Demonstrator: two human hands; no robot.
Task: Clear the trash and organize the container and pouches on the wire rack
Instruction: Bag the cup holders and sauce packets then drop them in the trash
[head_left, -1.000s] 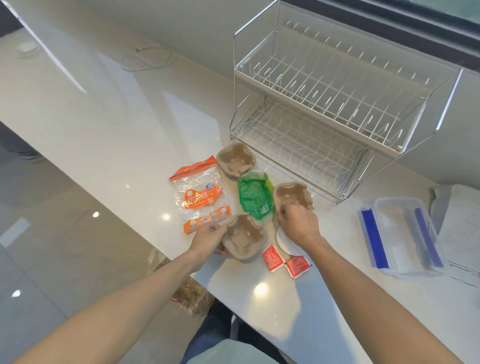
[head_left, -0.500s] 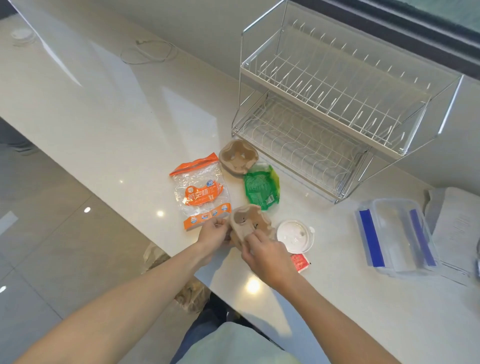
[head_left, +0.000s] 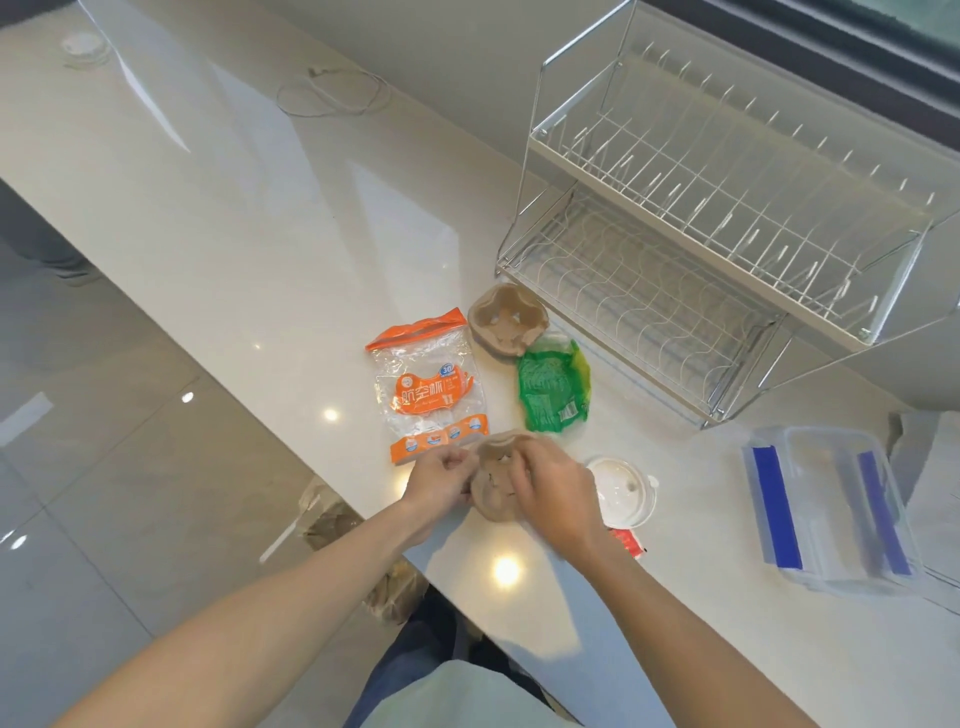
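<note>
Brown pulp cup holders (head_left: 493, 480) are stacked near the counter's front edge, gripped between my left hand (head_left: 440, 480) on the left rim and my right hand (head_left: 550, 491) on the right. Another brown cup holder (head_left: 506, 319) lies further back beside the wire rack (head_left: 727, 234). An orange-and-clear pouch (head_left: 428, 387) and a green pouch (head_left: 553, 387) lie flat between them. A white round lid (head_left: 623, 488) and a red sauce packet (head_left: 626, 540) sit right of my right hand. The clear container with blue clips (head_left: 826, 506) stands at the right.
Both tiers of the rack hold nothing. Papers (head_left: 935, 467) lie at the far right. A white cable (head_left: 332, 96) curls on the counter at the back. A brown paper bag (head_left: 358, 551) stands on the floor below the counter's edge.
My right hand carried the second cup holder from beside the green pouch onto the one at my left hand. Both hands now hold the stack together, and the white lid is uncovered.
</note>
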